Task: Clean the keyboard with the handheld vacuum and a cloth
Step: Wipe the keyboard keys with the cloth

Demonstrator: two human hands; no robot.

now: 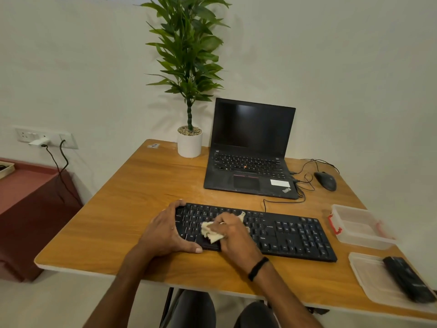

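Right grip (pixel 233 230) round cloth (pixel 210 233), atop left half of keyboard (pixel 295 235)

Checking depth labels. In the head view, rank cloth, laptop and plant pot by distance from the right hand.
1. cloth: held in the right hand, on the keyboard.
2. laptop: just behind the keyboard.
3. plant pot: far edge of the table, left of the laptop.
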